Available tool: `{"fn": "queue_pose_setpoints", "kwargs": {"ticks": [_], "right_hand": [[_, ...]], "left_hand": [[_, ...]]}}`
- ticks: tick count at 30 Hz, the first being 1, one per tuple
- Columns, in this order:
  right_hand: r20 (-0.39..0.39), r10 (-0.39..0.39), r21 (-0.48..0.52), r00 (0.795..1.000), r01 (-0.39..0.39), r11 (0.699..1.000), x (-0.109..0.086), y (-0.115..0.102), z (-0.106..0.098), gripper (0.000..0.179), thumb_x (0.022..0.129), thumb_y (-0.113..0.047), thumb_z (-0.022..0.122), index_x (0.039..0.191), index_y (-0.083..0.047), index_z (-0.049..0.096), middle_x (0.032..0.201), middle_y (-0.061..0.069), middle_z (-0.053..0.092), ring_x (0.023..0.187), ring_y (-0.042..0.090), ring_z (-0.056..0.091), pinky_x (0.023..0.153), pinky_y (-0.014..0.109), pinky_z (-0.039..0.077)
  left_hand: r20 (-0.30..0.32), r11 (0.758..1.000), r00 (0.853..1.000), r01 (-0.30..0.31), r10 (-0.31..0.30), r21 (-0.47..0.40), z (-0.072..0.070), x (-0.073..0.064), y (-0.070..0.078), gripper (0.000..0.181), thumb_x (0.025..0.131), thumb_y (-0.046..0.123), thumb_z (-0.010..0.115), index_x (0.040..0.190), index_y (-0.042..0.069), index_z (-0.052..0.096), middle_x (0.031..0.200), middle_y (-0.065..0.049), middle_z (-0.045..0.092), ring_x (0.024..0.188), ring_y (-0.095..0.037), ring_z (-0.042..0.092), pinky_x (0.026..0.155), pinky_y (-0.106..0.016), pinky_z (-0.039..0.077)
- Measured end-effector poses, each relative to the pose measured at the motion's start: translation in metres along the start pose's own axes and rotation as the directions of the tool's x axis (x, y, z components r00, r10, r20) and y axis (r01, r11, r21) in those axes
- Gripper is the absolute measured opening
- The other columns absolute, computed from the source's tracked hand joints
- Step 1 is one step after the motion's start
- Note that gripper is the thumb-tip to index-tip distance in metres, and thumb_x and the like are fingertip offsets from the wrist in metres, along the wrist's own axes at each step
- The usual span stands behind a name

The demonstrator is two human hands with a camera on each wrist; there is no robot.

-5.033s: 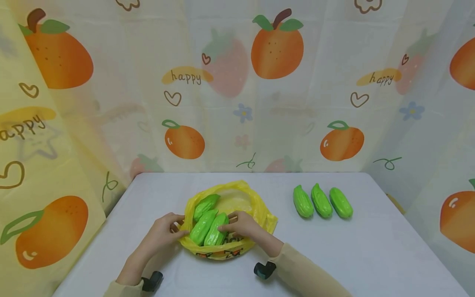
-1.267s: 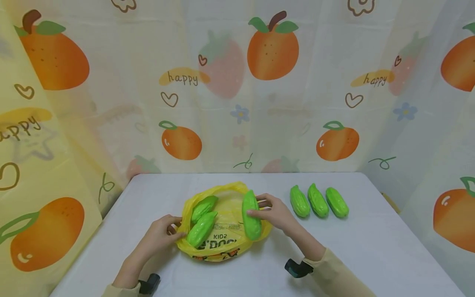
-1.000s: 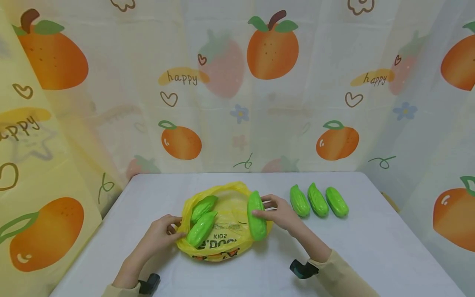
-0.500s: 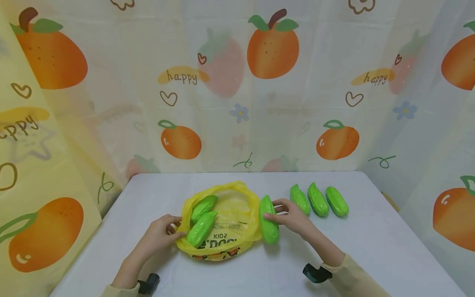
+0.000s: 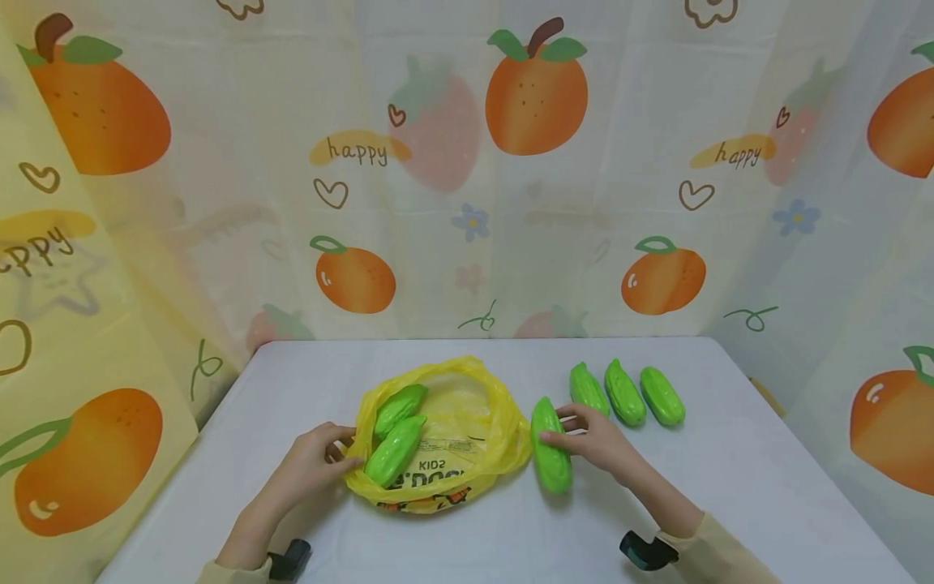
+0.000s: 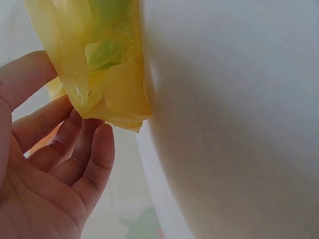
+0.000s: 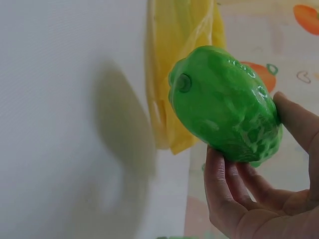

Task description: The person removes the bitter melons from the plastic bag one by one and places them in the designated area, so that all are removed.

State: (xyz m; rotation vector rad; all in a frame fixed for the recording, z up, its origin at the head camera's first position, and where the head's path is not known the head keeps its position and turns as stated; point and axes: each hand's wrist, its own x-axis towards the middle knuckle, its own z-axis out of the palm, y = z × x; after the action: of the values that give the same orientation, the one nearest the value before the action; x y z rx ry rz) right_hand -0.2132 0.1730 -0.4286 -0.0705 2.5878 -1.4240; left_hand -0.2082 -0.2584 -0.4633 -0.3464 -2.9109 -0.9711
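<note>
A person's right hand (image 5: pixel 598 442) grips a green vegetable (image 5: pixel 550 454) just beside the right edge of a yellow plastic bag (image 5: pixel 511 450), thumb on one side and fingertips on the other; the right wrist view shows it raised above a white table (image 5: pixel 438 551). The right forearm reaches in from the lower right, its beige sleeve (image 5: pixel 718 556) ending behind a black wrist device (image 5: pixel 649 551). The left hand (image 5: pixel 310 466) pinches the bag's left rim between thumb and forefinger, the other fingers bent below. Two green vegetables (image 5: pixel 394 450) lie in the bag's left half; three more (image 5: pixel 625 393) stand in a row on the table beyond the right hand. Lettering inside the bag appears to read "KIDS," flipped, above a larger word partly hidden by the rim. Behind, a fruit-print curtain (image 5: pixel 584 284) carries the word "happy."
</note>
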Motion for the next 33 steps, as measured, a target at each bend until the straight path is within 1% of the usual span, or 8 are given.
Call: {"fn": "queue_pose_setpoints", "kwargs": {"ticks": [6,13,24,29,33], "right_hand": [[-0.018,0.023,-0.026,1.0,-0.024,0.999,-0.001,0.011,-0.004,0.068,0.075,-0.044,0.077,0.126,-0.005,0.055,0.116,0.012,0.062,0.105,0.023,0.06,0.077,0.034,0.054],[-0.008,0.038,-0.025,0.999,-0.039,0.999,-0.005,0.022,-0.01,0.071,0.076,-0.043,0.077,0.129,-0.002,0.054,0.117,0.014,0.062,0.097,0.021,0.062,0.077,0.035,0.053],[-0.005,0.066,-0.057,0.998,-0.066,0.996,-0.012,0.036,-0.019,0.07,0.076,-0.044,0.076,0.128,-0.002,0.054,0.115,0.014,0.062,0.098,0.021,0.062,0.075,0.034,0.053],[0.0,0.078,-0.094,0.997,-0.077,0.993,-0.014,0.042,-0.025,0.071,0.077,-0.046,0.075,0.128,-0.002,0.054,0.116,0.015,0.062,0.099,0.022,0.061,0.075,0.035,0.053],[0.012,0.086,-0.091,0.996,-0.085,0.992,-0.016,0.046,-0.029,0.07,0.077,-0.044,0.075,0.128,-0.001,0.053,0.117,0.016,0.061,0.098,0.021,0.061,0.074,0.035,0.054]], "left_hand": [[0.001,1.0,1.0,-0.006,0.006,0.0,0.0,0.0,0.001,0.047,0.077,0.026,0.078,0.116,0.002,0.065,0.092,0.0,0.064,0.074,-0.009,0.055,0.06,-0.021,0.046],[-0.004,1.0,1.0,-0.016,0.016,0.008,0.0,0.001,0.0,0.046,0.078,0.024,0.078,0.116,0.002,0.065,0.091,0.001,0.063,0.074,-0.009,0.055,0.06,-0.021,0.046],[-0.029,1.0,0.999,-0.02,0.021,0.009,0.002,-0.001,-0.001,0.045,0.077,0.025,0.078,0.114,0.003,0.066,0.09,0.001,0.063,0.072,-0.008,0.056,0.061,-0.021,0.047],[-0.022,1.0,1.0,-0.017,0.018,0.005,0.002,0.0,-0.001,0.045,0.077,0.024,0.078,0.115,0.003,0.066,0.091,0.002,0.063,0.073,-0.007,0.056,0.062,-0.021,0.047],[-0.017,1.0,1.0,-0.016,0.016,0.002,0.001,0.0,0.0,0.045,0.077,0.024,0.078,0.115,0.003,0.066,0.091,0.001,0.063,0.073,-0.007,0.056,0.062,-0.021,0.047]]}}
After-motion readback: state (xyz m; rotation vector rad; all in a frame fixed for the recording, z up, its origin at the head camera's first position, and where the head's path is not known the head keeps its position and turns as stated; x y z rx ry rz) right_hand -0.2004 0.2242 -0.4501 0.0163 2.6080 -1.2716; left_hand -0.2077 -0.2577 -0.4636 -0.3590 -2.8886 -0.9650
